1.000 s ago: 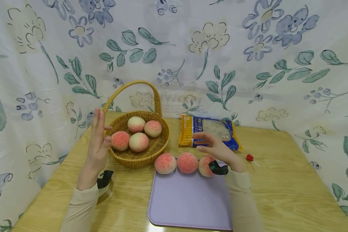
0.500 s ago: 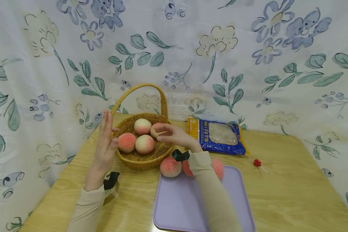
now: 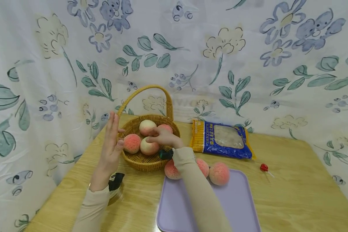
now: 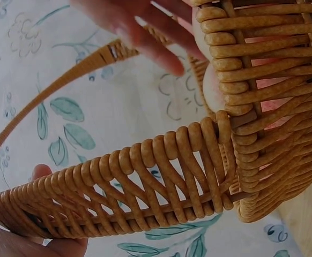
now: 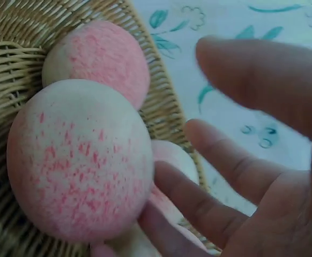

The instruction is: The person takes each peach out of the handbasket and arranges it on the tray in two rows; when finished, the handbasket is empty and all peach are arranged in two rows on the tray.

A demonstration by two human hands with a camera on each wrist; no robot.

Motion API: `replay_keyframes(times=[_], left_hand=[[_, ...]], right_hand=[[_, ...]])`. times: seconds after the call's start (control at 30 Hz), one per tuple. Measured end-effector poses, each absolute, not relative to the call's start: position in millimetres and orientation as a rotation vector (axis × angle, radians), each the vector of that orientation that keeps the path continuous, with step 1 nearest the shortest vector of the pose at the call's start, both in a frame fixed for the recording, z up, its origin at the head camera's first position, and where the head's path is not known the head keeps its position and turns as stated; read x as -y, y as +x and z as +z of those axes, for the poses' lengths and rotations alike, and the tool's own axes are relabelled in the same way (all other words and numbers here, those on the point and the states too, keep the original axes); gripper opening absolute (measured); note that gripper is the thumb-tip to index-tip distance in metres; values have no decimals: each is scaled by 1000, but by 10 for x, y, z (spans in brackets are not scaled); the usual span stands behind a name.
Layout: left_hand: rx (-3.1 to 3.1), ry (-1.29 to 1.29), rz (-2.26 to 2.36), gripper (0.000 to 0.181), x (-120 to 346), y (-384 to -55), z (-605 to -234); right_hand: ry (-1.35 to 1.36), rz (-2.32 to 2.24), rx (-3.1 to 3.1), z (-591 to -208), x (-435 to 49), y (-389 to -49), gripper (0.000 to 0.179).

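Observation:
A wicker basket [image 3: 143,166] with a tall handle [image 3: 134,96] holds several pink-and-cream peaches [image 3: 131,143]. My left hand [image 3: 111,156] is at the left side of that handle; in the left wrist view, fingers grip the handle's woven band [image 4: 129,187] from both sides. My right hand [image 3: 166,138] reaches over the basket's right rim, palm toward the front peach [image 3: 149,149]. The right wrist view shows spread fingers [image 5: 199,209] beside this pale peach [image 5: 81,160], fingertips against its side, not curled round it.
Three peaches [image 3: 219,174] sit in a row along the back of a purple tray [image 3: 235,209], partly behind the right sleeve. A blue-and-yellow pasta bag [image 3: 223,138] lies behind. A red lollipop [image 3: 264,167] is at right. Below the left wrist stands a partly hidden round container [image 3: 116,195].
My right hand has swung left from above the tray into the basket, down to the front peach. My left hand stays at the handle. The head view has shifted slightly.

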State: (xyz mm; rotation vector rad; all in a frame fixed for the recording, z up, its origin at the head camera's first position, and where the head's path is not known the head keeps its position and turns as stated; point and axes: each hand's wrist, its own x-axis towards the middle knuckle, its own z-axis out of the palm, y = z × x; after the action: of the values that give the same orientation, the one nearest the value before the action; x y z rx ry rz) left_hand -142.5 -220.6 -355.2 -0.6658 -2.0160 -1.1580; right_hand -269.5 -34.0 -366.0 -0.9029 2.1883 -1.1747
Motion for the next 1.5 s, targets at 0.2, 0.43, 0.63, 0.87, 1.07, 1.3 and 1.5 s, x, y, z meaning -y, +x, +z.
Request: replay_keyframes(times=[0.2,0.43,0.63,0.87,1.07,1.3,1.5], left_hand=[[2015,-670,-1170,68,2133,-1429,-3594],[1996,-706,-1194,70,2076,-1457,-3586],[1959,-743,-1192,73,2047,-1491,-3578],[1966,-741,-1177,75,2069,-1507,-3558],[1990,-727,-1186,73,2105,-1486,-3561],[1997,-703,-1206,71,2145,-1460,-3570],[1991,-680,-1215,67,2170,-1434,-3580]], right_hand=[[-863,-971,-2236,-3797,361,-2694,55],[-878,-928,-2241,-3889,276,-2694,61],[-845,-1101,-2249,-3849,140,-2694,56],[-831,-1249,-2200,-3676,-114,-2649,62],[-801,-1440,-2053,-3582,-469,-2578,65],[-783,-1469,-2081,-3482,-994,-2431,71],[-775,-1449,-2214,-3524,-1460,-2261,70]])
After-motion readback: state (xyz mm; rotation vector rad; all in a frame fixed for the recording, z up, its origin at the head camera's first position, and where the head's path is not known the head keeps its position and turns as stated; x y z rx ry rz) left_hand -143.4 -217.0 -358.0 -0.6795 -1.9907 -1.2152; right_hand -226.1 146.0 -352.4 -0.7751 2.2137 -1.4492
